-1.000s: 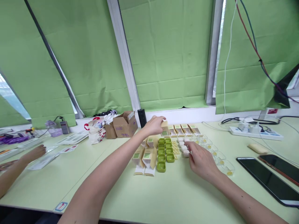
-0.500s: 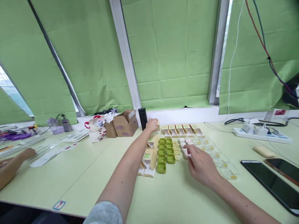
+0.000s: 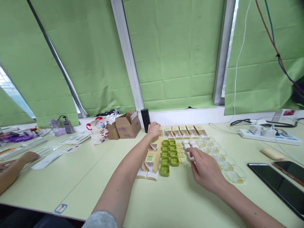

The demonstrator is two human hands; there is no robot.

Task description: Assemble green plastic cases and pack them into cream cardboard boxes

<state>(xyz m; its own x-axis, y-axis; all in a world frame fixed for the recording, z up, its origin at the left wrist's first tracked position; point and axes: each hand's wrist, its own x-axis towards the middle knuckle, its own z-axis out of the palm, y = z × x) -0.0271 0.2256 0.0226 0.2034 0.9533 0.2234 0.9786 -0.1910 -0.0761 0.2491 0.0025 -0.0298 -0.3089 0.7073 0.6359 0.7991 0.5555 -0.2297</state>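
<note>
My left hand [image 3: 154, 129] reaches to the far end of a row of small beige cartons [image 3: 150, 158] with green windows. Its fingers are curled around a carton [image 3: 161, 131] there, partly hidden by the hand. My right hand [image 3: 206, 166] hovers over small white blocks [image 3: 187, 146], fingers apart and holding nothing that I can see; whether the fingertips touch them I cannot tell. Between the hands lie two rows of green square cups [image 3: 165, 161] and a column of small yellow clips [image 3: 180, 151]. Clear plastic cases [image 3: 235, 174] with yellow spots lie right of my right hand.
More beige cartons [image 3: 183, 132] stand at the back. A black cylinder [image 3: 145, 120], cardboard box [image 3: 128, 126] and cloth bag [image 3: 98, 133] are at the back left. Phones [image 3: 276, 186] and a power strip [image 3: 270, 136] lie right. Another person's hand [image 3: 29, 157] is far left.
My left hand has lowered slightly at the far end of the carton row. The right hand stays over the white blocks. The whole view has shifted slightly.
</note>
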